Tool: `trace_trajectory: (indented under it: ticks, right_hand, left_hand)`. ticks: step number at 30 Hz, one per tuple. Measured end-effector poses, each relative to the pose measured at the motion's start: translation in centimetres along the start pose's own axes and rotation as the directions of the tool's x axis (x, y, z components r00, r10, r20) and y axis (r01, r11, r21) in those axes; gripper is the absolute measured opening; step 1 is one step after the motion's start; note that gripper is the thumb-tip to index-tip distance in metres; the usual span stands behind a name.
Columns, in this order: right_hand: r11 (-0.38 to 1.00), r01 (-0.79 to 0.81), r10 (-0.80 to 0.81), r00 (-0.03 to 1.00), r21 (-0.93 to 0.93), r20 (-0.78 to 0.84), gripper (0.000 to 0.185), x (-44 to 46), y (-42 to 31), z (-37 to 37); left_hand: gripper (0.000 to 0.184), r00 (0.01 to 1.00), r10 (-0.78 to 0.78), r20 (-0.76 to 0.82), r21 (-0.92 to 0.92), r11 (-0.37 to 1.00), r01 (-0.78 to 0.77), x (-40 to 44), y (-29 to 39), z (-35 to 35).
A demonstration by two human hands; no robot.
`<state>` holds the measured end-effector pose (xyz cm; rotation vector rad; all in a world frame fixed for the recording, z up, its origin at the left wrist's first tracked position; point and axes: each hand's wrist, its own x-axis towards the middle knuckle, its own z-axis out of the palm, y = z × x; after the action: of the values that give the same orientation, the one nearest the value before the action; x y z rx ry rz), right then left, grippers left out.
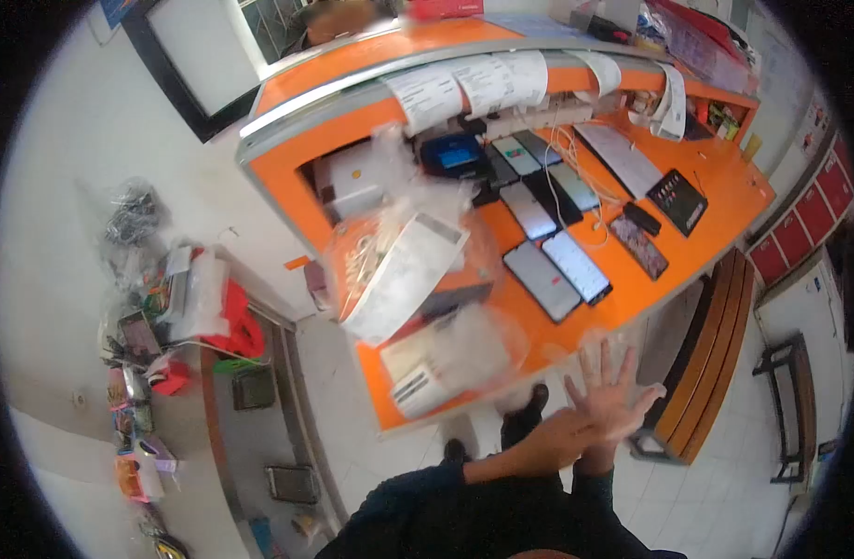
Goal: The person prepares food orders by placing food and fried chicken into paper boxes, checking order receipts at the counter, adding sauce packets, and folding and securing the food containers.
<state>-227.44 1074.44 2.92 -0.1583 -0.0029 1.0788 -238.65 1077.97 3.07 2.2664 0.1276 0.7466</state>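
Note:
My right hand [613,391] is raised in front of the orange desk's near edge, its fingers spread apart and holding nothing. Across its wrist lies my left hand [562,436], with its fingers closed on that wrist and partly hidden. Nearest beyond the hands, a lit smartphone [576,267] and a grey-screened smartphone [542,281] lie side by side on the desk [483,333]. Another smartphone [638,246] lies to their right, and a pale-screened one [528,209] lies farther back. Several more phones are grouped behind these.
Plastic-wrapped packages [446,359] and a white paper label [406,277] crowd the desk's left end. White cables [562,154] run among the phones. Receipts [506,84] hang from the upper shelf. A wooden bench [711,363] stands at right; a cluttered ledge [185,307] is at left.

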Motion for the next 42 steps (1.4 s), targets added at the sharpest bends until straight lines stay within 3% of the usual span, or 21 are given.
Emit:
trace_trajectory:
  ticks: [1, 4, 7, 8, 9, 11, 13, 15, 17, 19, 21, 22, 24, 25, 26, 30, 35, 36, 38, 40, 42]
  right_hand:
    - [0.998, 0.032, -0.031, 0.999, -0.046, 0.031, 0.071, 2.5, -0.8, 0.4]
    - [0.994, 0.073, -0.061, 0.989, -0.085, 0.133, 0.073, 9.6, -3.0, 2.4]
    - [0.961, -0.153, 0.234, 0.893, -0.228, 0.385, 0.079, 17.5, -7.0, 3.7]
    - [0.966, -0.136, 0.188, 0.953, -0.220, 0.237, 0.077, 19.6, -7.5, 4.4]
    - [0.970, -0.242, 0.225, 0.899, -0.001, 0.376, 0.076, 22.2, -8.1, 4.4]
    - [0.780, -0.507, 0.197, 0.755, 0.367, 0.625, 0.073, 27.6, -9.0, 3.8]
    - [0.922, -0.380, 0.302, 0.829, 0.077, 0.470, 0.051, 30.8, -9.7, 4.8]
    - [0.940, -0.231, 0.300, 0.910, -0.251, 0.285, 0.032, 33.1, -10.6, 5.9]
    - [0.859, -0.146, 0.268, 0.945, -0.490, 0.188, 0.024, 34.8, -11.2, 6.0]
    - [0.785, -0.091, 0.261, 0.946, -0.613, 0.193, 0.024, 35.9, -11.7, 5.2]
    - [0.710, -0.022, 0.235, 0.949, -0.704, 0.208, 0.024, 37.0, -12.2, 3.7]
    - [0.573, 0.105, 0.158, 0.959, -0.813, 0.234, 0.024, 36.9, -12.0, 3.3]
    - [0.015, 0.400, 0.092, 0.912, -0.916, 0.399, 0.024, 37.1, -12.2, 4.2]
    - [-0.272, 0.473, 0.058, 0.877, -0.838, 0.477, 0.024, 37.2, -12.4, 4.6]
    - [0.112, 0.247, 0.081, 0.963, -0.962, 0.257, 0.026, 37.2, -12.6, 3.8]
    - [0.276, 0.198, -0.069, 0.980, -0.941, 0.186, 0.025, 37.7, -12.4, 3.9]
    - [0.551, 0.034, -0.128, 0.991, -0.834, -0.044, 0.026, 39.2, -13.7, 0.7]
    - [-0.260, 0.235, -0.022, 0.968, -0.936, 0.249, 0.024, 40.0, -14.7, 1.1]
    - [-0.071, 0.265, -0.162, 0.948, -0.962, 0.273, 0.019, 40.4, -13.7, -0.8]
    - [-0.039, 0.291, -0.189, 0.937, -0.956, 0.293, 0.018, 40.5, -12.9, -0.2]
    - [-0.232, 0.364, -0.089, 0.915, -0.902, 0.393, 0.022, 40.3, -12.8, 0.6]
  left_hand:
    - [0.028, 0.997, 0.002, 0.078, -0.039, 0.999, 0.001, 1.6, -0.9, 0.5]
    - [0.025, 0.995, 0.012, -0.100, -0.128, 0.991, -0.025, 6.7, -3.1, 1.7]
    - [0.024, 0.999, -0.027, 0.018, -0.077, 0.997, 0.028, 12.6, -6.0, 0.2]
    - [0.029, 0.986, -0.127, 0.110, -0.076, 0.988, 0.135, 14.1, -6.7, -0.3]
    - [0.032, 0.975, -0.201, 0.089, -0.034, 0.978, 0.205, 15.3, -7.4, -1.0]
    - [0.039, 0.937, -0.349, 0.026, 0.038, 0.937, 0.348, 16.7, -8.4, -2.9]
    - [0.046, 0.924, -0.349, -0.158, 0.147, 0.917, 0.372, 17.9, -6.5, -6.7]
    - [0.054, 0.846, -0.514, -0.146, 0.325, 0.782, 0.531, 18.2, -4.6, -10.7]
    - [0.052, 0.650, -0.717, -0.253, 0.029, 0.666, 0.746, 19.7, -2.0, -14.6]
    - [0.046, 0.793, -0.548, -0.265, 0.419, 0.675, 0.607, 22.7, -1.1, -19.4]
    - [0.041, 0.872, -0.414, -0.260, 0.590, 0.647, 0.483, 27.4, -2.3, -22.6]
    - [0.041, 0.893, -0.369, -0.258, 0.649, 0.618, 0.443, 29.8, -3.8, -23.6]
    - [0.042, 0.939, -0.223, -0.263, 0.759, 0.552, 0.344, 35.0, -7.9, -24.0]
    - [0.043, 0.957, -0.122, -0.264, 0.810, 0.510, 0.289, 37.5, -10.2, -23.7]
    - [0.042, 0.955, -0.078, -0.285, 0.824, 0.489, 0.286, 39.9, -12.4, -23.3]
    - [0.035, 0.926, 0.016, -0.378, 0.849, 0.405, 0.340, 43.8, -18.5, -21.4]
    - [0.022, 0.970, 0.004, -0.245, 0.880, 0.422, 0.220, 40.9, -17.8, -21.4]
    - [0.021, 0.975, 0.003, -0.223, 0.885, 0.420, 0.201, 40.7, -17.7, -21.6]
    - [0.025, 0.974, 0.010, -0.227, 0.871, 0.450, 0.199, 40.7, -17.8, -21.8]
    - [0.029, 0.973, 0.014, -0.232, 0.864, 0.463, 0.199, 40.6, -18.0, -22.1]
    - [0.031, 0.972, 0.013, -0.234, 0.863, 0.462, 0.202, 40.8, -18.2, -22.1]
